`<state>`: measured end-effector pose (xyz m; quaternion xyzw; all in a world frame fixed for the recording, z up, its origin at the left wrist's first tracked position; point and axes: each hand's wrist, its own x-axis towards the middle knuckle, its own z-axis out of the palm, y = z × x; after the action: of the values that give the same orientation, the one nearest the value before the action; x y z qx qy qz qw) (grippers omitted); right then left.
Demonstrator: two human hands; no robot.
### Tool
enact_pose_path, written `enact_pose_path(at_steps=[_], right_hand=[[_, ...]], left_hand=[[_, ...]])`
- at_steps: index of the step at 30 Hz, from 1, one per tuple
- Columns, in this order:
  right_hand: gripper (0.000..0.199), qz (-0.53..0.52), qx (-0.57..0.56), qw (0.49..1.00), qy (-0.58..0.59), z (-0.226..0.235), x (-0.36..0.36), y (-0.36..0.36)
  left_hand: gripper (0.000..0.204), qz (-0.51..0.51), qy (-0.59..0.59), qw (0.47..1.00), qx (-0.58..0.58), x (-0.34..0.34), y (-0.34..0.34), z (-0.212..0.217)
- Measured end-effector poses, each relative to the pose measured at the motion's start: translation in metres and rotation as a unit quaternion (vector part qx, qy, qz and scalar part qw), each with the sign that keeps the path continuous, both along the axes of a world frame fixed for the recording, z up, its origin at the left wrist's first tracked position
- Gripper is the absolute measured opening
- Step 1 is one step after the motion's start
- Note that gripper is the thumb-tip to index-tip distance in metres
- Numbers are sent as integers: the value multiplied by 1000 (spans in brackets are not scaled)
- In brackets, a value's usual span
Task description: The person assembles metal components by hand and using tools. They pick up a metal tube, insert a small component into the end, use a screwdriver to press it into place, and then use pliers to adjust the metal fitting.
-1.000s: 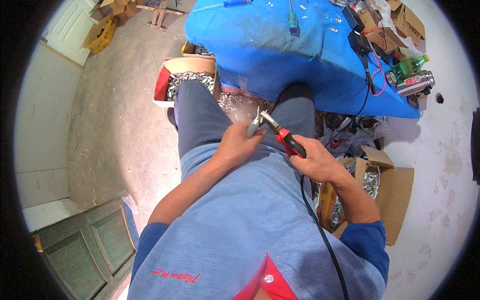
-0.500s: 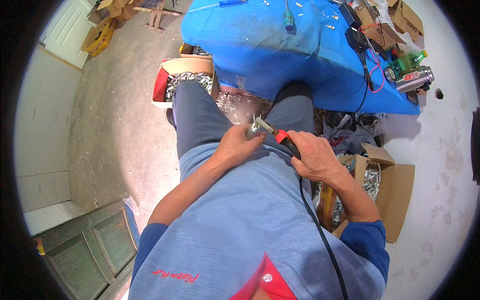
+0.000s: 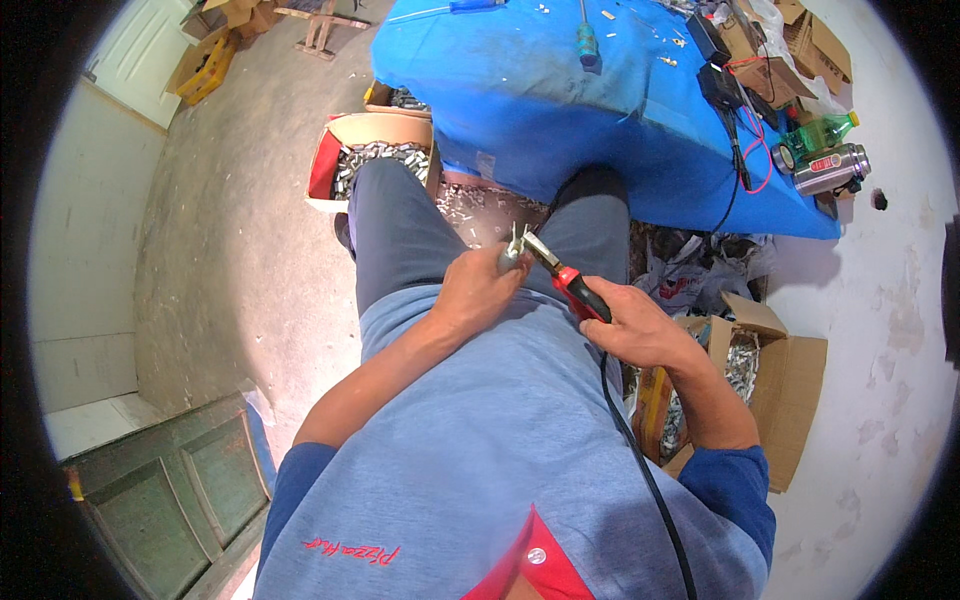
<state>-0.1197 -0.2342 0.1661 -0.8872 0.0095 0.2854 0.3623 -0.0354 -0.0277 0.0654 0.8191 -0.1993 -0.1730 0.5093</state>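
Both hands unmoved, left hand (image 3: 478, 292) clamped on metal part (image 3: 512, 256), right hand (image 3: 640, 328) gripping red-handled tool (image 3: 572, 285)

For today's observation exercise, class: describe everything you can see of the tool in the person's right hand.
The tool has a red and black handle, seemingly plastic, and a thin metal tip. It slants up and left over the person's lap. The right hand grips the handle; a black cord trails from it down across the shirt. The tip meets a small metal part held in the left hand. Finer detail is too small to tell.
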Motion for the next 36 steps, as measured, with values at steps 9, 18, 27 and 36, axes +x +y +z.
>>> enact_pose_path(at_steps=[9,18,27,36], right_hand=[[51,19,-74,987,-144,-13,-12,3],[42,42,-162,975,-145,-3,-9,14],[39,41,-133,978,-152,-13,-5,14],[22,-30,0,999,-41,-24,-4,12]], left_hand=[[30,24,-39,998,41,0,-1,6],[31,35,-37,996,79,1,-3,9],[31,35,-41,995,82,2,-3,3],[30,22,43,998,42,5,-1,-1]])
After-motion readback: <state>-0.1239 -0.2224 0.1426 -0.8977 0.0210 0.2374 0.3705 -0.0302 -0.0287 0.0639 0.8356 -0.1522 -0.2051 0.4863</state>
